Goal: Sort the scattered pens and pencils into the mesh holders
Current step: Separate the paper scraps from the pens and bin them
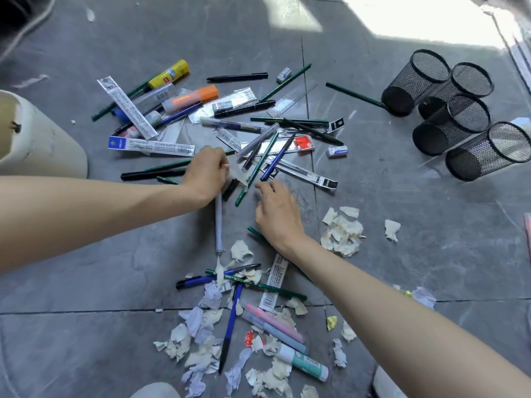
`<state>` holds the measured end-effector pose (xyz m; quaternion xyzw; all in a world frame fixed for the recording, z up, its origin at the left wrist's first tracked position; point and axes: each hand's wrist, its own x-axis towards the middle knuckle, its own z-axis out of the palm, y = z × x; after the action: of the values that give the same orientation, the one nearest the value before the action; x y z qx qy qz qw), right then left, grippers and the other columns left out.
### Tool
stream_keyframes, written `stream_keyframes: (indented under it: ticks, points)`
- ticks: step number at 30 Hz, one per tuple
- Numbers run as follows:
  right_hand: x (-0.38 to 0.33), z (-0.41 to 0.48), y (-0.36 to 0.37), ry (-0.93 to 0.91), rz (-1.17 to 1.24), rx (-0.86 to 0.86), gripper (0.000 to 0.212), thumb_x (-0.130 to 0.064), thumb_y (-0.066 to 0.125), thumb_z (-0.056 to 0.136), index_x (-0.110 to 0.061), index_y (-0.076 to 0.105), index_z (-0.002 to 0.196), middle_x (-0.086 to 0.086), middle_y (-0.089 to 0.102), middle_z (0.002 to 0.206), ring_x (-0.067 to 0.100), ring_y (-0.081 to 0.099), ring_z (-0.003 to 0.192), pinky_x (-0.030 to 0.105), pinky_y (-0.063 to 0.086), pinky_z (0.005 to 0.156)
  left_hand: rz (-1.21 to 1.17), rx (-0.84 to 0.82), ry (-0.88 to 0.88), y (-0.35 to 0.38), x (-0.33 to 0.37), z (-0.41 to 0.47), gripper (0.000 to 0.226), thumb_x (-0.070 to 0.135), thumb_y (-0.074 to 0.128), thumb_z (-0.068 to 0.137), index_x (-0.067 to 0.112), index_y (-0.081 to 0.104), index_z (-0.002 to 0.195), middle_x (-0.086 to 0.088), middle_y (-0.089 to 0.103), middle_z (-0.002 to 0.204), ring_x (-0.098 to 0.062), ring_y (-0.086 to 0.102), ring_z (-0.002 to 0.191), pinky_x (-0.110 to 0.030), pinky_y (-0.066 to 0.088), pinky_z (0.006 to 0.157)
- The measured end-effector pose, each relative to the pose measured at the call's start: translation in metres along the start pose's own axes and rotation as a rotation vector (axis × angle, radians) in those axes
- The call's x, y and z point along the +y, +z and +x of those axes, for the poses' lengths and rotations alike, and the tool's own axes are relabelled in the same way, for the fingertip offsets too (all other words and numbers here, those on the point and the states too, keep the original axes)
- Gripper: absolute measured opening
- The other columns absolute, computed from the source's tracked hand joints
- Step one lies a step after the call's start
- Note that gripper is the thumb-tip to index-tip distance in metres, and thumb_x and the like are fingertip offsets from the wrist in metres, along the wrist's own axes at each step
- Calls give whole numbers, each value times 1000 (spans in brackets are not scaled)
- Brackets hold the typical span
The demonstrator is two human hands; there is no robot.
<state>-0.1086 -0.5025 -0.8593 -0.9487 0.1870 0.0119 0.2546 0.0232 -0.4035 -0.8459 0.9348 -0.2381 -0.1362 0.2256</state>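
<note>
Pens (237, 77) scattered, left hand (205, 175) fingers curled, cannot tell on what, pale pen (219, 225) half beneath, right hand (275, 212) fingers relaxed

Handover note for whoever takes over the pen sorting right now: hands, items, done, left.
Left hand: grips a pale pen at the middle pile.
Right hand: open, low over the floor beside it, holding nothing.
Mesh holders: four, grouped far right, all look empty.
Done: nothing sorted yet.
Left: all pens and pencils, in two piles mixed with paper scraps, erasers and glue sticks.
</note>
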Motion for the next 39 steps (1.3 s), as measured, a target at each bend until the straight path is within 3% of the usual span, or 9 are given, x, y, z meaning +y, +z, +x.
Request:
stream_keyframes:
  ticks: [3, 7, 12, 16, 24, 28, 31, 35, 39]
  points:
    - [-7, 9, 2, -84, -22, -31, 49, -1, 45, 86, -12, 47, 133, 12, 45, 124, 29, 42, 113, 37, 39, 86, -25, 0, -25, -9, -12, -2, 6, 3, 55, 88, 4, 60, 86, -16, 56, 99, -32, 53, 92, -37, 41, 76]
    - [-15, 15, 5, -116, -70, 59, 30, -1, 51, 82, -5, 62, 110, 13, 51, 112, 32, 46, 100, 40, 43, 72, -103, -4, -2, -12, -11, -11, 9, 3, 53, 87, 3, 61, 92, -16, 62, 93, -31, 55, 89, -38, 44, 77]
    - [-15, 34, 1, -193, -162, -60, 33, -15, 44, 91, -11, 59, 121, 2, 44, 138, 26, 38, 114, 35, 32, 94, -102, -88, 9, -5, -13, -13, 22, 4, 49, 85, 13, 59, 103, -6, 59, 84, -30, 57, 85, -36, 48, 76]
    - [-10, 38, -2, -181, -200, -26, 29, -18, 45, 91, -11, 63, 113, 5, 49, 120, 25, 39, 109, 35, 33, 93, -112, -142, -1, -1, -14, -12, 28, 6, 52, 86, 16, 61, 110, 0, 57, 82, -22, 55, 80, -31, 45, 73]
    - [-1, 34, 2, -248, -271, -48, 34, -17, 44, 89, -16, 58, 120, -2, 51, 125, 22, 38, 111, 34, 25, 92, -98, -171, 24, 0, -16, -7, 48, 5, 54, 86, 20, 43, 131, -5, 58, 78, -27, 58, 79, -44, 50, 77]
    - [2, 33, 8, -304, -314, -14, 35, -8, 44, 84, -11, 58, 116, 1, 53, 122, 24, 43, 112, 34, 24, 91, -53, -205, 74, 0, -13, 1, 43, 7, 50, 90, 19, 50, 131, -10, 63, 96, -31, 59, 92, -41, 49, 81]
    - [2, 33, 7, -272, -128, 110, 26, -5, 50, 84, -4, 67, 104, 6, 63, 109, 28, 51, 104, 37, 31, 87, 63, -250, 82, -2, -9, 9, 35, 6, 48, 91, 14, 59, 123, -16, 62, 115, -34, 57, 105, -41, 48, 87]
    - [0, 32, 2, -126, 150, 236, 19, -16, 63, 86, -2, 73, 78, 7, 66, 77, 22, 54, 81, 33, 43, 73, 110, -145, 86, -3, -6, 10, 24, 7, 47, 92, 9, 67, 104, -15, 56, 107, -35, 55, 99, -39, 46, 81]
    - [8, 31, -12, 23, 209, 341, 45, -21, 66, 86, -4, 53, 47, 4, 46, 48, 17, 40, 55, 25, 25, 57, 25, -58, 149, -4, 2, 10, 19, 9, 52, 92, 6, 68, 102, -15, 58, 104, -32, 55, 98, -41, 43, 86]
